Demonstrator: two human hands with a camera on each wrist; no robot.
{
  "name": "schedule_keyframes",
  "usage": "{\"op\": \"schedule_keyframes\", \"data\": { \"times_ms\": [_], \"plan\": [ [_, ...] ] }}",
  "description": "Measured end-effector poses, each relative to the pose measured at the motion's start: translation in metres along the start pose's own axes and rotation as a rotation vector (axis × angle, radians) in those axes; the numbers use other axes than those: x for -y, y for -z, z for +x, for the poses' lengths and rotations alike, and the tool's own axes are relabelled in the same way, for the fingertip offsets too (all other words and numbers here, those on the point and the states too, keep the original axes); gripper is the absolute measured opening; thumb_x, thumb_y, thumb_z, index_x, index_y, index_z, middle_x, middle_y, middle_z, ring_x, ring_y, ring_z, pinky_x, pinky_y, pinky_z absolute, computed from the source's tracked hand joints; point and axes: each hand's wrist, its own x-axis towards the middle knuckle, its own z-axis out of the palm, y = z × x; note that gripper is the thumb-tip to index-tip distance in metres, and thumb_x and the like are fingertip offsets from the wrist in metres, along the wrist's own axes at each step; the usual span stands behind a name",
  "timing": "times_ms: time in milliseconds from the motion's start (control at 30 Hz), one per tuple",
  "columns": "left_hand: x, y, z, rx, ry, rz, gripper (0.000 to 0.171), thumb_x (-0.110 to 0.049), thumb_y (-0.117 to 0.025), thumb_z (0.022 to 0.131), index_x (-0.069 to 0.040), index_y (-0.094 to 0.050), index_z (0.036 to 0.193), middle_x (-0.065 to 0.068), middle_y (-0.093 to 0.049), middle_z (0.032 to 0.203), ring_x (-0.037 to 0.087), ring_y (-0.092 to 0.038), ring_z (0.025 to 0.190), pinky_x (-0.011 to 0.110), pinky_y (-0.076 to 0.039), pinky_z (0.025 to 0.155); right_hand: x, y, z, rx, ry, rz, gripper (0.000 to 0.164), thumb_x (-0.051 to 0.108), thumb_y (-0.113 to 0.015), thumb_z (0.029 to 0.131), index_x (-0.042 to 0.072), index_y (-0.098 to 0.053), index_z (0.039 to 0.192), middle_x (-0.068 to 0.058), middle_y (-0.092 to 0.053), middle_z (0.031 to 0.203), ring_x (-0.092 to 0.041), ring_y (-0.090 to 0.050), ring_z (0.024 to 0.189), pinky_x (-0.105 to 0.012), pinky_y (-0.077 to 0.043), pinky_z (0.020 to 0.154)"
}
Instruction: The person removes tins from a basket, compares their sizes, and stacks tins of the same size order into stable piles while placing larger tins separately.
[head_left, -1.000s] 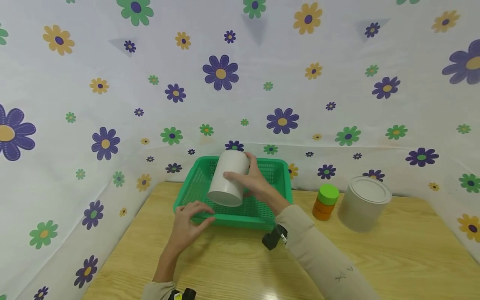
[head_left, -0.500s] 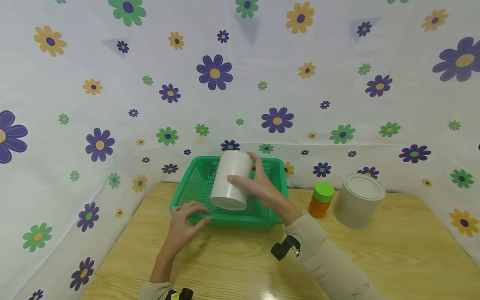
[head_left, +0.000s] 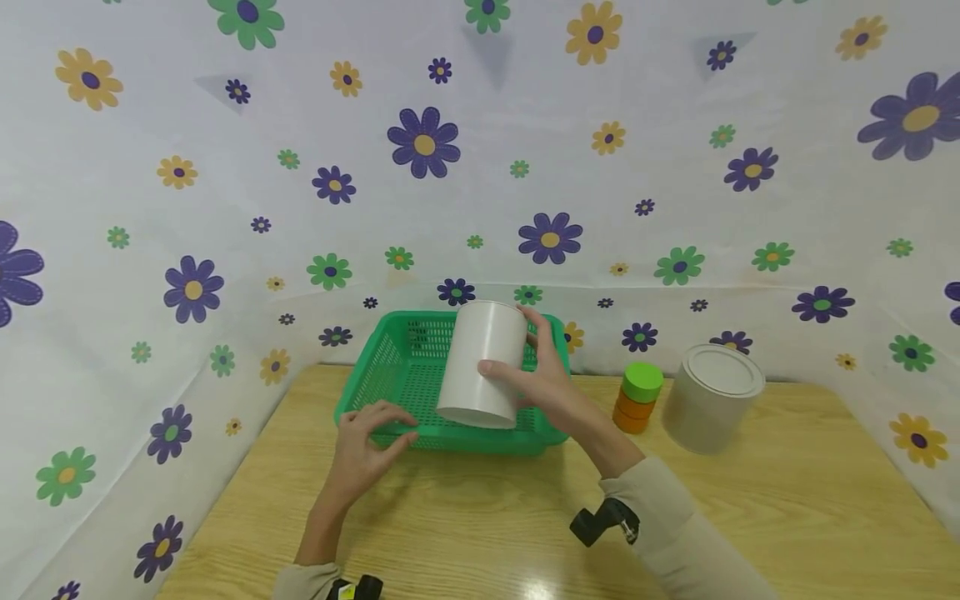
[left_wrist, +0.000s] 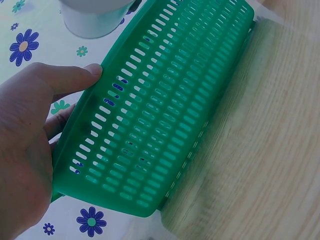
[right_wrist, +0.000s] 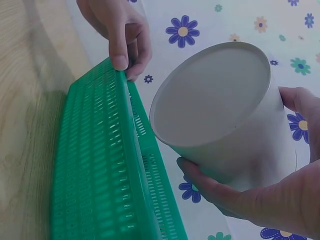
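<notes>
A plain white cylindrical canister [head_left: 483, 362] is tilted over the green plastic basket [head_left: 360, 367], its flat round end facing down toward the front. My right hand [head_left: 543, 379] grips it from the right side, thumb across the front and fingers behind, as the right wrist view [right_wrist: 280, 200] also shows. At the basket's front left corner, my left hand [head_left: 360, 454] pinches the rim between thumb and fingers. The left wrist view gives the slotted side of the basket [left_wrist: 135, 125] close up, with that hand [left_wrist: 30, 125] on its rim.
Right of the basket stands an orange jar with a bright green lid [head_left: 637, 400]. Next to it is a larger whitish tub with a lid [head_left: 712, 400]. The wooden table [head_left: 465, 517] ends at a flowered cloth [head_left: 480, 183] behind and at the left.
The white canister has moved to the right over the basket, carried by my right hand. My left hand has stayed at the basket's corner. The head view has shifted slightly.
</notes>
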Motion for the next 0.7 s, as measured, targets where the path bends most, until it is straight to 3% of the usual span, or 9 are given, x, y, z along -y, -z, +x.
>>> {"op": "schedule_keyframes", "data": {
  "times_ms": [467, 700],
  "plan": [
    [0.003, 0.001, 0.001, -0.005, -0.024, 0.003, 0.020, -0.011, -0.085, 0.083, -0.020, -0.076, 0.098, -0.010, -0.071, 0.101, 0.019, -0.064, 0.099, 0.050, -0.023, 0.087, -0.005, 0.022, -0.040, -0.036, 0.057, -0.010, 0.098, 0.024, -0.074, 0.093, 0.036, -0.004, 0.160, -0.011, -0.012, 0.166, -0.053, -0.047, 0.128, -0.060, -0.055, 0.082],
    [0.003, 0.002, -0.001, -0.002, -0.027, -0.010, 0.022, -0.011, -0.085, 0.083, -0.024, -0.076, 0.098, -0.010, -0.071, 0.101, 0.019, -0.063, 0.099, 0.050, -0.022, 0.088, -0.010, 0.033, -0.063, -0.048, 0.058, -0.024, 0.098, 0.023, -0.074, 0.094, 0.040, -0.003, 0.159, -0.011, -0.012, 0.166, -0.057, -0.049, 0.130, -0.056, -0.055, 0.084]
  ]
}}
